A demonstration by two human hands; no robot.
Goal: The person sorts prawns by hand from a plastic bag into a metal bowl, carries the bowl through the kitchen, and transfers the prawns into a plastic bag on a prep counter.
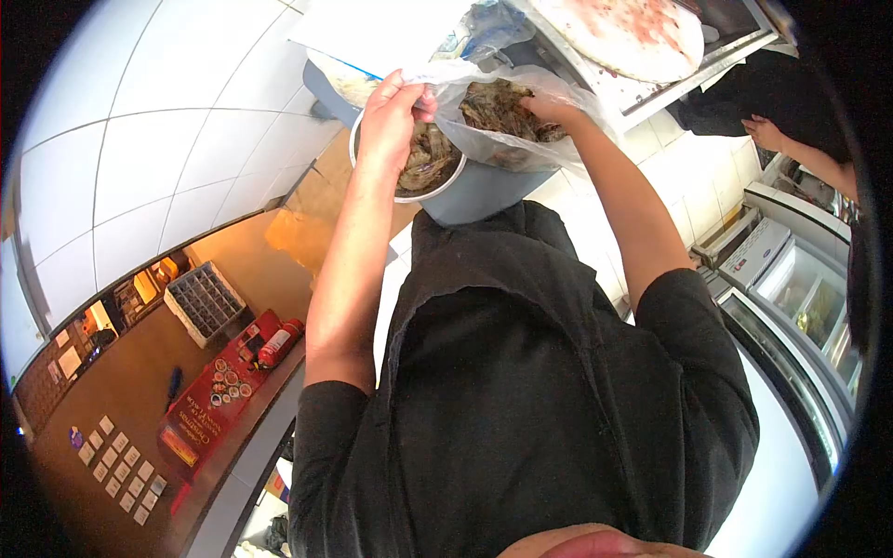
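Note:
My left hand [395, 110] is closed on the rim of a translucent plastic bag [581, 93], above a round white bucket [435, 193]. Brownish-grey food [428, 158], which I cannot identify for sure, lies in the bucket. The bag holds similar brown, wet-looking pieces [498, 107]. My right hand [551, 110] reaches into the bag's opening, its fingertips among the pieces and partly hidden. Under the bag and beside the bucket stands a grey-blue bin [474, 197].
A stained white round board [642, 37] lies on a metal-edged counter at the top right. Another person's hand [765, 133] shows at the right, above a glass-topped freezer [800, 288]. White tiled wall [167, 74] runs along the left.

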